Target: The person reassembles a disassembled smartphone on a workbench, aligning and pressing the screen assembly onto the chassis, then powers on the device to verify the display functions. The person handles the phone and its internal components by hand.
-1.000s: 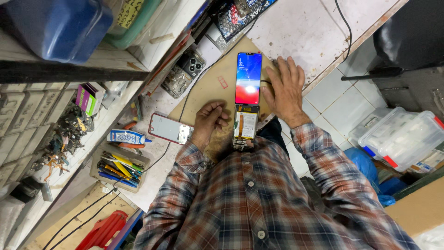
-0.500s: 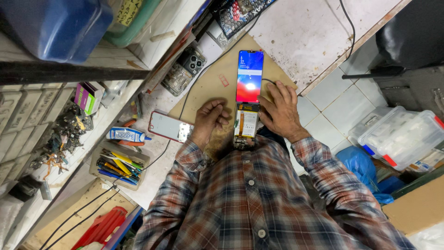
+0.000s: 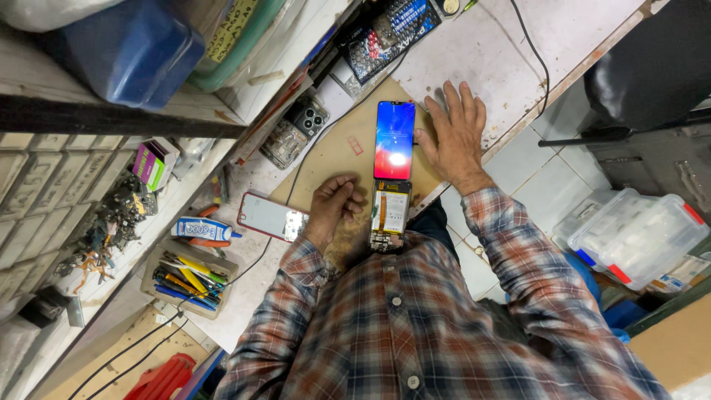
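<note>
Between both hands, lit phone screen (image 3: pixel 394 140) is lying long-axis near-to-far above opened phone body (image 3: pixel 389 215); right hand (image 3: pixel 453 135) resting flat-open beside it, left hand (image 3: pixel 335 204) curled loosely, holding nothing.

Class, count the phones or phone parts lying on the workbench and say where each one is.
3: a lit screen beside the right hand, an opened phone body just below it, and a red-edged phone left of the left hand. Others may be hidden among clutter.
</note>
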